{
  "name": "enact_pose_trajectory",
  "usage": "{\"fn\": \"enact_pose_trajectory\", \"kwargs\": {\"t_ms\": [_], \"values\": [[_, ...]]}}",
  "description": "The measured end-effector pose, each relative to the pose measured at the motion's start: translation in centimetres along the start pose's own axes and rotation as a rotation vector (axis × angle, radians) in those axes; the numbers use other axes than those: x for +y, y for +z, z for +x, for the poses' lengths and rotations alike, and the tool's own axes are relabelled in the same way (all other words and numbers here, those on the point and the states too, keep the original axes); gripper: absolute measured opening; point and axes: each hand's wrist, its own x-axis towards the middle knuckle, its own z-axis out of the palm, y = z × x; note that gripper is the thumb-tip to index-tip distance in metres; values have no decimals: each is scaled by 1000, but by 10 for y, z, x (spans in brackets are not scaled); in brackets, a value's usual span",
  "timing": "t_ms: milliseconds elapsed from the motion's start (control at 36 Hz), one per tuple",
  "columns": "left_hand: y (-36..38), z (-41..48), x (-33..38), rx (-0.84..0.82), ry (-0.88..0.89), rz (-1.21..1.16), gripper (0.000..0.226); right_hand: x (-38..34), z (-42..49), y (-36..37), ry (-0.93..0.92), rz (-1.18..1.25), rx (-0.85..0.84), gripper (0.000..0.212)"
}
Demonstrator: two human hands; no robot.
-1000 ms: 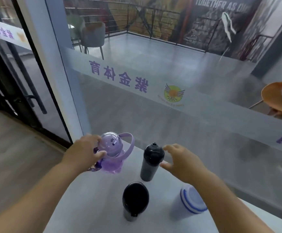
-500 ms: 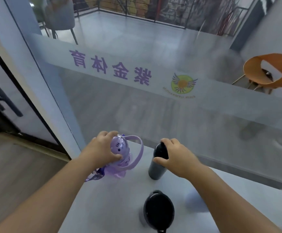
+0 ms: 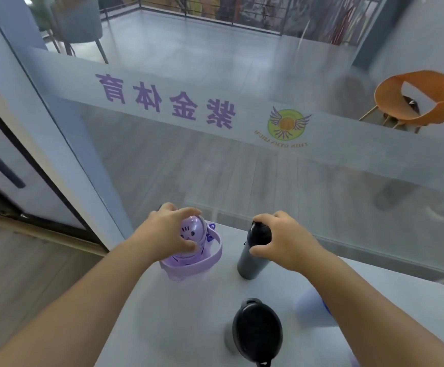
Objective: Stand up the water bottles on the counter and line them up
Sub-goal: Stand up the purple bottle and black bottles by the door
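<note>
A purple bottle (image 3: 189, 256) with a cat-face lid and a loop strap stands upright at the far left of the white counter (image 3: 178, 321). My left hand (image 3: 167, 231) grips its lid from above. To its right stands a slim grey bottle (image 3: 251, 260) with a black cap, and my right hand (image 3: 284, 241) is closed over that cap. Nearer to me stands a dark bottle with a wide black lid (image 3: 256, 332). A white bottle with blue bands (image 3: 312, 309) shows partly behind my right forearm.
A glass wall with a frosted band of purple lettering (image 3: 162, 99) rises right behind the counter's far edge. The counter's left edge drops to a wooden floor (image 3: 16, 274). Beyond the glass are an orange chair (image 3: 422, 99) and a grey chair (image 3: 77, 19).
My right hand moved from open beside the grey bottle to gripping its cap. The left hand shifted onto the purple bottle's lid, and that bottle now stands more upright.
</note>
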Motion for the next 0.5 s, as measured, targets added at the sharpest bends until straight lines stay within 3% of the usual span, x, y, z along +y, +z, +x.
{"fn": "enact_pose_trajectory", "kwargs": {"t_ms": [167,333,500], "values": [[-9,9,-2,17,45,26,93,-2,6,1,7,22,54,56],[-25,26,1,12,89,69,81,-7,17,-2,15,28,81,53],[-33,42,0,-43,126,102,84,-12,28,-5,2,31,74,52]]}}
